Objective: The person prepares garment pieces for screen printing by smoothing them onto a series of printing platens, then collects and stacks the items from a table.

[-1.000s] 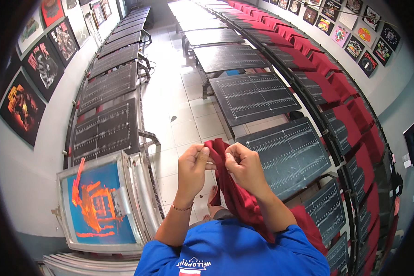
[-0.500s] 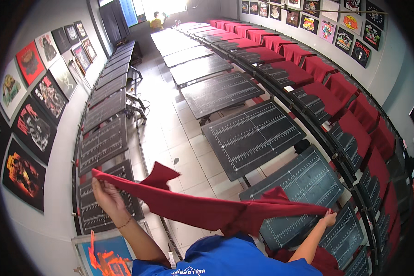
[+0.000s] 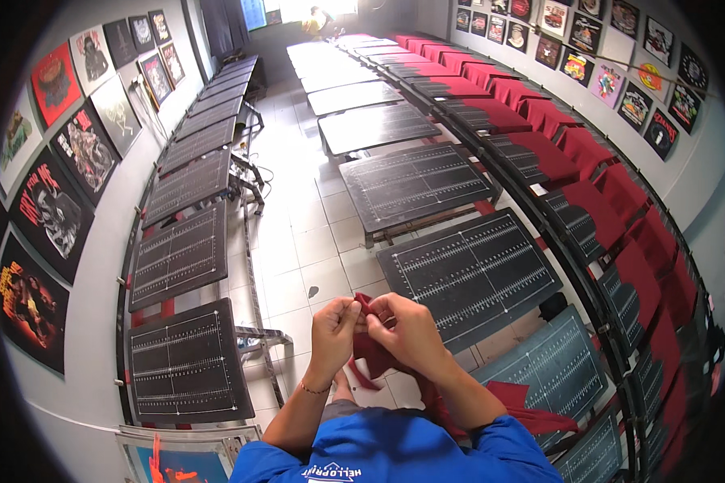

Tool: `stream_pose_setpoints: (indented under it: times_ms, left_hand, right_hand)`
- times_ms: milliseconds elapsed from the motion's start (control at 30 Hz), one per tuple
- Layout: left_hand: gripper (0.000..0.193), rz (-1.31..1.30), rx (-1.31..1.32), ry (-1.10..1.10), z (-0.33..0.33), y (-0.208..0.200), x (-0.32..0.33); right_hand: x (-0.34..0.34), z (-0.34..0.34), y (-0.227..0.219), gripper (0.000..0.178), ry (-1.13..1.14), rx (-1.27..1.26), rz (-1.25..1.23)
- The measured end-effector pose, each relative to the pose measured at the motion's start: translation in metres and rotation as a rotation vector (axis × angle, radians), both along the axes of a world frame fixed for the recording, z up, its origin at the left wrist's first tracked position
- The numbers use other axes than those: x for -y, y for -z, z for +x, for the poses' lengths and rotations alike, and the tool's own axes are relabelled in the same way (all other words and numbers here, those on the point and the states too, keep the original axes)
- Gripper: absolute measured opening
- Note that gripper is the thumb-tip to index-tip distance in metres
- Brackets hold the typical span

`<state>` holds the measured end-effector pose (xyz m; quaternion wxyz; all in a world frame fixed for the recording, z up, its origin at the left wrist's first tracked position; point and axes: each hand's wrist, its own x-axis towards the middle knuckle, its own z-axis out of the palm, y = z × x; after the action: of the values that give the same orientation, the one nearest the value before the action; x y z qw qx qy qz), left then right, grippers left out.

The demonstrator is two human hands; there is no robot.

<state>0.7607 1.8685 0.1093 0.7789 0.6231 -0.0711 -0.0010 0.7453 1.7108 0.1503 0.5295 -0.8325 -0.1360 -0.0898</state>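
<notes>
Both hands meet in front of my body, above the floor beside the black boards. My left hand [image 3: 334, 332] pinches the edge of a dark red piece of cloth [image 3: 372, 352] between thumb and fingers. Close against it on the right, my right hand [image 3: 407, 328] also grips the bunched edge of this cloth. From the fingers the cloth hangs down in folds, partly hidden by my right hand and forearm. More red fabric [image 3: 532, 414] trails to the right of my right arm, over the near greenish-grey board [image 3: 552, 366].
Black boards with white grid marks stand in rows, including one [image 3: 471, 278] ahead and one [image 3: 187, 362] at left. Red cloth pieces [image 3: 608, 213] cover boards along the right. A framed screen [image 3: 193, 463] lies lower left. Another person [image 3: 314, 22] is far back.
My hands, spread wide with the cloth stretched between them, have come together at the middle. The cloth now hangs bunched below them. The view has shifted slightly.
</notes>
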Motion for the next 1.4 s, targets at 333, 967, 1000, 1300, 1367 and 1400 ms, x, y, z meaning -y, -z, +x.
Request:
stream_pose_setpoints:
  times_ms: [333, 967, 1000, 1300, 1367, 1400]
  left_hand:
    - [0.019, -0.225, -0.086, 0.091, 0.166, 0.021, -0.091]
    - [0.007, -0.192, -0.039, -0.017, 0.450, 0.057, -0.163]
    - [0.008, -0.032, 0.023, 0.064, 0.452, 0.046, -0.143]
    - [0.016, 0.169, -0.102, 0.269, 0.535, 0.024, -0.117]
    - [0.017, 0.209, -0.070, 0.276, 0.558, 0.035, -0.118]
    - [0.017, 0.278, -0.050, 0.293, 0.570, 0.035, -0.119]
  right_hand:
    - [-0.084, 0.165, 0.026, 0.010, 0.159, -0.271, 0.240]
    - [0.084, 0.300, 0.161, 0.015, 1.055, 0.058, 0.642]
    - [0.038, 0.345, 0.133, 0.015, 0.832, 0.017, 0.661]
    - [-0.110, 0.513, 0.024, 0.021, 0.158, -0.124, -0.012]
    - [-0.112, 0.535, 0.030, 0.020, 0.175, -0.187, 0.005]
    - [-0.113, 0.547, 0.034, 0.019, 0.187, -0.219, 0.015]
